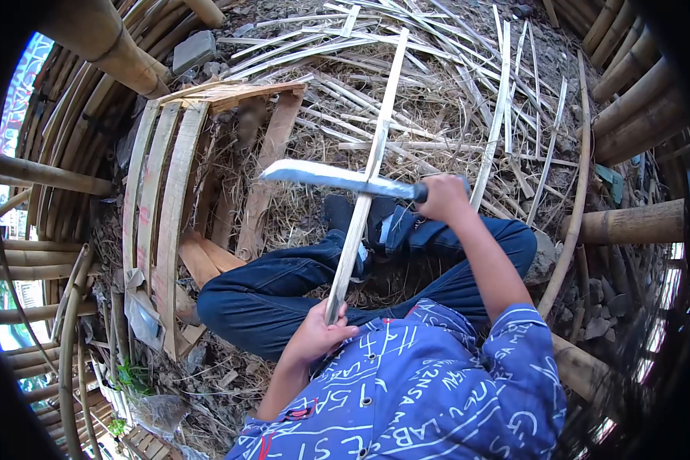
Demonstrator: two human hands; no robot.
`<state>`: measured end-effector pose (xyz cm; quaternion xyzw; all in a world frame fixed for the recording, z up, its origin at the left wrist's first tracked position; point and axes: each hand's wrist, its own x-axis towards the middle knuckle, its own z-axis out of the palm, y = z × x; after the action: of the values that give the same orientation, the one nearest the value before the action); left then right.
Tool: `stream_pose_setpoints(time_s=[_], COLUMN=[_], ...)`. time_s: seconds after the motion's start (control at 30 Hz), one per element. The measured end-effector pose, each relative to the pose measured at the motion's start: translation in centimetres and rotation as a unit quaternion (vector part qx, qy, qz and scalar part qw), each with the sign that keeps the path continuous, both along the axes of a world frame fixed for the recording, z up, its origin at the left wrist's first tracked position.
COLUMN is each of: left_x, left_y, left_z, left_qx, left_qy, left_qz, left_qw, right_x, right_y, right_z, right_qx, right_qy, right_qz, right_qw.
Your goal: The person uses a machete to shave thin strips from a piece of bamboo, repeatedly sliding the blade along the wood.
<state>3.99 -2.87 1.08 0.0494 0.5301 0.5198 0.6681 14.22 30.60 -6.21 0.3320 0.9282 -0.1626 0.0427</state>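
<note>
A long, pale bamboo strip [382, 126] slants up and away from my lap. My left hand [318, 333] is closed around its near end, close to my shirt. In my right hand [443, 198] is the dark handle of a machete [337, 176], fingers wrapped round it. The broad blade points left and crosses the strip about midway along its length, overlapping it in this view. Below the crossing are my bent legs in dark jeans [264, 295], with my feet close together.
A slatted wooden crate [180, 176] lies at the left. Many split strips [506, 100] are scattered over straw and soil ahead. A grey block [194, 51] sits at the upper left. Bamboo poles [629, 222] wall both sides, and stones [598, 326] lie at the right.
</note>
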Motion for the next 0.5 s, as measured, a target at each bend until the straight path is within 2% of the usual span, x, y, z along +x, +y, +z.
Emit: stream_pose_setpoints(time_s=[0.07,0.1,0.13,0.17,0.2,0.27,0.33,0.4,0.47,0.5], left_x=[-0.7,-1.4,-2.0,-2.5,-3.0,-4.1,-5.6,-6.0,-6.0,-5.9], left_y=[-1.3,-2.6,-3.9,-4.8,-5.5,-6.5,-6.8,-6.2,-5.3,-4.9], left_z=[0.5,0.8,1.1,1.5,1.9,2.3,2.9,3.7,4.1,4.3], left_qx=[-0.011,-0.019,-0.028,-0.019,-0.008,-0.029,-0.012,-0.020,-0.023,-0.021], left_qy=[-0.019,-0.017,-0.014,-0.010,-0.006,0.049,0.057,0.077,0.098,0.099], left_qz=[0.011,0.024,0.037,0.070,0.103,0.144,0.179,0.183,0.150,0.134], left_qw=[1.000,0.999,0.999,0.997,0.995,0.988,0.982,0.980,0.983,0.986], right_x=[1.3,3.0,5.2,8.5,9.3,13.1,14.5,14.4,13.1,13.1], right_y=[2.4,4.4,6.7,9.1,9.1,9.3,8.0,6.5,4.2,3.6], right_z=[1.3,1.2,0.6,-1.9,0.6,0.5,1.0,1.2,2.6,1.7], right_qx=[0.020,-0.011,0.027,0.079,0.066,0.105,0.098,0.087,0.025,0.016], right_qy=[-0.099,-0.087,-0.128,-0.104,-0.149,-0.103,-0.068,-0.068,-0.012,0.027], right_qz=[-0.093,-0.134,-0.147,-0.165,-0.215,-0.236,-0.262,-0.287,-0.300,-0.292], right_qw=[0.990,0.987,0.981,0.978,0.963,0.960,0.958,0.952,0.953,0.956])
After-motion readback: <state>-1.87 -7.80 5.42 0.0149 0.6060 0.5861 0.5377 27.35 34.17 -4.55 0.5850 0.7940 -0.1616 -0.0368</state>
